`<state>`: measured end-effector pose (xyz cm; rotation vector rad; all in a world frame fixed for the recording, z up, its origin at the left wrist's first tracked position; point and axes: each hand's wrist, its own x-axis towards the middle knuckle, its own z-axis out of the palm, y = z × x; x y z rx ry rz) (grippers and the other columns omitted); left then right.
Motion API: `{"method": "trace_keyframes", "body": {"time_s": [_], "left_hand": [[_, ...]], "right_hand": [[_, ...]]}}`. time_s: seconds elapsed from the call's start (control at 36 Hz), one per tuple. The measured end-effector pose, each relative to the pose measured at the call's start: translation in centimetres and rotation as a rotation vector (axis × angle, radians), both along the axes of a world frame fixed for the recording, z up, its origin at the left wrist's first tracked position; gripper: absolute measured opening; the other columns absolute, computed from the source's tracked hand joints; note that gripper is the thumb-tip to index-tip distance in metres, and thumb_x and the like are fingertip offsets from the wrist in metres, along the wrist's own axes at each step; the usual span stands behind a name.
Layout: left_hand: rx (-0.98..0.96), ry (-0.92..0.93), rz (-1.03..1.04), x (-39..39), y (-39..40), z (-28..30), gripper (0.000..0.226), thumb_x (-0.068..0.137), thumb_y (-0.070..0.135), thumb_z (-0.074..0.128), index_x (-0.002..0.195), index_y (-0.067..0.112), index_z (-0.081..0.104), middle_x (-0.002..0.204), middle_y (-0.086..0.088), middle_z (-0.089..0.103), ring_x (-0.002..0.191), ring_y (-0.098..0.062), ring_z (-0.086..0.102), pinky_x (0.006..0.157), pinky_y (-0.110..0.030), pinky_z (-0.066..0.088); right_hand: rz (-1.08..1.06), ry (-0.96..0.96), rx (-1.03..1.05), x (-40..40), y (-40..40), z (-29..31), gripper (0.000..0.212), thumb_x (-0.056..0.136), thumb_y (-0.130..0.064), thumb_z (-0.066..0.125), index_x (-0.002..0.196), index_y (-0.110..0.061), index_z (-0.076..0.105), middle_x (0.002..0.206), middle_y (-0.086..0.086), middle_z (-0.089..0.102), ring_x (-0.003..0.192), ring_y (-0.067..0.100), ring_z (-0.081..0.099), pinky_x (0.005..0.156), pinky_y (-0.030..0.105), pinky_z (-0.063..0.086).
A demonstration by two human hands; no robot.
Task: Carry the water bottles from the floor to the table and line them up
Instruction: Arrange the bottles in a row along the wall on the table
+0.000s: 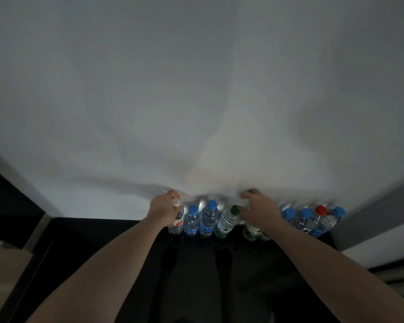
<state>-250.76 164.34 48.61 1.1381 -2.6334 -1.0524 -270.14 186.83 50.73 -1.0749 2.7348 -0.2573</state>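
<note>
left hand (pixel 163 207) grips the white-capped bottle (pixel 177 217) at the row's left end on the dark table (pixel 126 241), right hand (pixel 258 209) curls over a green-label bottle (pixel 250 231) mid-row, these full bottles likely heavy and slick, best held round the body.

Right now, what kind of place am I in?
Probably a plain indoor room, dimly lit. A bare white wall fills the view, a dark table stands against it, and bottles are lined up along its back edge. Nothing tells more.
</note>
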Motion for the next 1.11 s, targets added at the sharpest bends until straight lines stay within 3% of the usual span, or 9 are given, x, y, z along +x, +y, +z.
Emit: {"method": "trace_keyframes", "body": {"time_s": [0.06, 0.17, 0.33, 0.44, 0.53, 0.64, 0.78, 0.94, 1.11], "left_hand": [[-0.001, 0.004, 0.000, 0.0, 0.1, 0.0, 0.014, 0.093, 0.013, 0.068, 0.103, 0.021, 0.061, 0.100, -0.001, 0.067, 0.088, -0.017, 0.060, 0.062, -0.018, 0.039], [0.008, -0.012, -0.007, -0.1, 0.1, 0.4, 0.016, 0.093, 0.010, 0.067, 0.108, 0.017, 0.063, 0.101, -0.003, 0.067, 0.092, -0.021, 0.063, 0.077, -0.029, 0.052], [0.029, -0.018, 0.000, -0.1, 0.4, 0.5, 0.016, 0.095, 0.008, 0.064, 0.107, 0.017, 0.062, 0.104, -0.005, 0.066, 0.087, -0.017, 0.061, 0.071, -0.026, 0.050], [0.000, 0.002, 0.005, 0.2, 1.1, 0.7, 0.035, 0.094, 0.007, 0.065, 0.128, 0.014, 0.059, 0.127, -0.007, 0.060, 0.104, -0.020, 0.060, 0.088, -0.026, 0.047], [-0.131, 0.000, -0.026, 0.4, 1.9, 1.2, 0.047, 0.094, 0.007, 0.062, 0.139, 0.015, 0.052, 0.144, -0.004, 0.049, 0.120, -0.023, 0.055, 0.101, -0.031, 0.046], [-0.450, 0.076, -0.181, -0.6, 3.5, 2.3, 0.047, 0.091, 0.010, 0.063, 0.136, 0.020, 0.055, 0.145, 0.003, 0.048, 0.129, -0.017, 0.046, 0.109, -0.033, 0.038], [-0.486, 0.141, -0.442, -4.3, 7.3, 3.4, 0.043, 0.094, 0.020, 0.059, 0.137, 0.023, 0.053, 0.145, 0.000, 0.047, 0.133, -0.020, 0.042, 0.114, -0.036, 0.032], [-0.625, -0.028, -0.665, -9.0, 11.3, 2.5, 0.048, 0.095, 0.019, 0.060, 0.142, 0.021, 0.051, 0.145, -0.006, 0.048, 0.134, -0.028, 0.039, 0.110, -0.042, 0.033], [-0.654, -0.191, -0.678, -10.8, 12.2, 1.1, 0.050, 0.092, 0.003, 0.060, 0.139, 0.017, 0.054, 0.146, -0.010, 0.049, 0.134, -0.032, 0.042, 0.110, -0.040, 0.035]], "right_hand": [[-0.009, 0.059, 0.028, -0.8, 1.4, 0.3, 0.039, 0.091, -0.040, 0.060, 0.126, -0.023, 0.064, 0.137, -0.004, 0.051, 0.111, 0.023, 0.062, 0.091, 0.035, 0.050], [-0.062, 0.087, 0.152, -1.9, 3.7, 0.0, 0.031, 0.093, -0.033, 0.055, 0.116, -0.016, 0.067, 0.129, 0.008, 0.054, 0.106, 0.030, 0.063, 0.088, 0.039, 0.053], [-0.074, -0.041, 0.167, -2.3, 3.8, -1.1, 0.036, 0.092, -0.010, 0.052, 0.127, -0.012, 0.060, 0.128, 0.014, 0.055, 0.116, 0.030, 0.056, 0.096, 0.037, 0.046], [-0.099, -0.086, 0.131, -2.2, 3.4, -1.4, 0.029, 0.091, -0.008, 0.054, 0.118, -0.012, 0.065, 0.125, 0.014, 0.057, 0.116, 0.029, 0.056, 0.095, 0.035, 0.046], [-0.080, -0.091, 0.062, -1.6, 3.0, -1.4, 0.026, 0.090, -0.005, 0.055, 0.109, -0.013, 0.071, 0.118, 0.014, 0.061, 0.108, 0.029, 0.060, 0.089, 0.033, 0.047], [-0.031, -0.095, 0.006, -0.9, 2.4, -1.5, 0.023, 0.091, -0.007, 0.057, 0.108, -0.014, 0.072, 0.114, 0.012, 0.061, 0.105, 0.027, 0.059, 0.088, 0.031, 0.046], [-0.033, -0.109, -0.061, -0.4, 2.5, -1.5, 0.026, 0.089, -0.006, 0.056, 0.108, -0.015, 0.072, 0.113, 0.013, 0.064, 0.104, 0.028, 0.061, 0.086, 0.030, 0.045], [-0.056, -0.138, -0.117, -0.7, 3.0, -1.5, 0.032, 0.091, -0.005, 0.057, 0.120, -0.011, 0.068, 0.121, 0.013, 0.067, 0.111, 0.030, 0.062, 0.092, 0.034, 0.048], [-0.068, -0.187, -0.144, -0.9, 3.5, -1.8, 0.040, 0.088, -0.001, 0.055, 0.124, -0.014, 0.065, 0.121, 0.011, 0.068, 0.109, 0.029, 0.063, 0.089, 0.034, 0.051]]}}
